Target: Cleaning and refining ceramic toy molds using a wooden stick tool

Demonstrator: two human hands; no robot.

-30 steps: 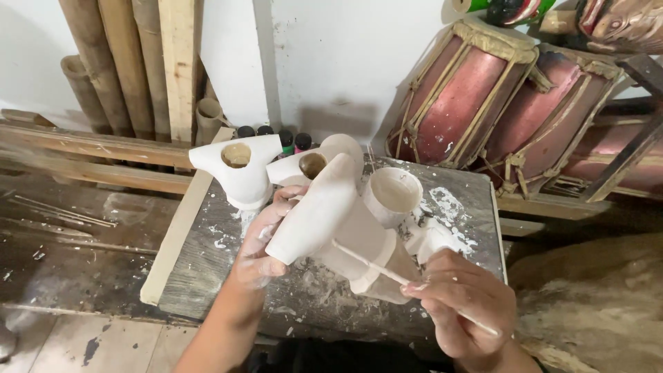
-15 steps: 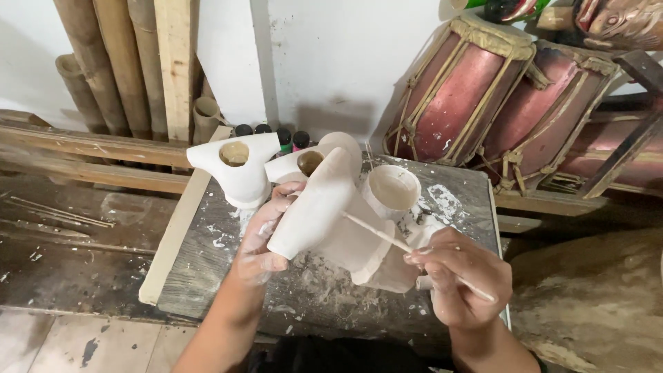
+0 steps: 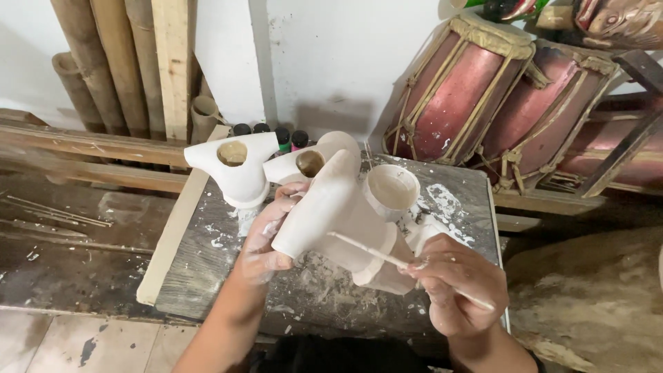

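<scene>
Head view: left hand (image 3: pixel 266 238) fingers curl around the white-coated carved wooden piece (image 3: pixel 331 207); right hand (image 3: pixel 459 287) pinches a thin white-tipped stick (image 3: pixel 387 255) against it.

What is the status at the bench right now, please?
Left hand grips white carved piece. Right hand holds thin brush, tip on the piece. Second white piece stands behind, apart; nothing blocking.

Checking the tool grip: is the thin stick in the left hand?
No, the right hand holds the stick; the left hand grips the white piece.
</scene>
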